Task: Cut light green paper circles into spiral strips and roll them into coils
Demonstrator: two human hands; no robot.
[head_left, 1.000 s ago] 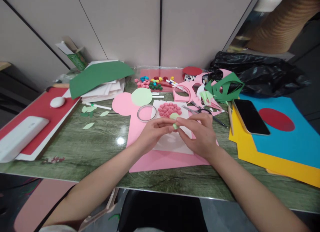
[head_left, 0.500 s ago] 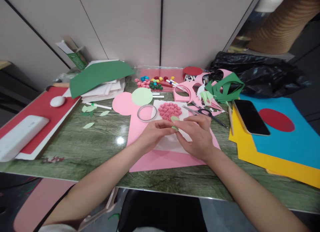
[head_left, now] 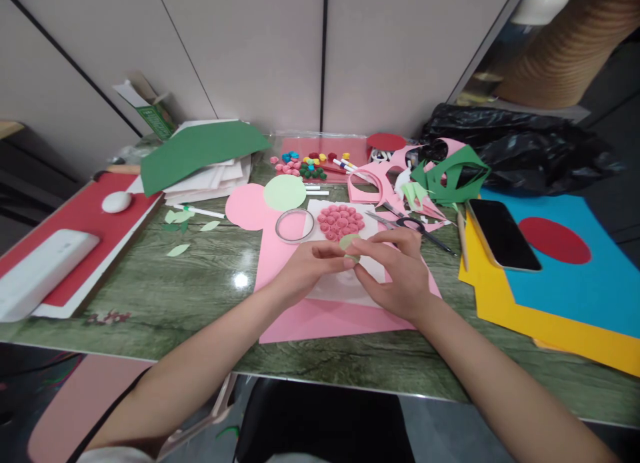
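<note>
Between my two hands, over a white sheet, is a small light green paper leaf [head_left: 349, 240]. My left hand [head_left: 313, 268] pinches it from the left, thumb and forefinger closed. My right hand [head_left: 397, 266] grips it from the right with its fingertips, which hide part of it. Just beyond lies a cluster of pink rolled paper flowers [head_left: 341, 220] on the white sheet [head_left: 345, 291]. Under that is a pink paper sheet [head_left: 290, 322]. A clear round ring [head_left: 295, 225] rests left of the flowers, and scissors [head_left: 413, 224] with dark handles lie to the right.
Cut leaves [head_left: 179, 250] and a white pen [head_left: 200, 212] lie left. Pink and green paper scraps [head_left: 450, 173] are at back right. A phone [head_left: 505, 233] rests on yellow and blue sheets [head_left: 575, 296]. At far left sits a white device [head_left: 47, 273] on red board.
The green leaf has turned between my fingers and shows a broader face above them. Both hands stay in nearly the same place.
</note>
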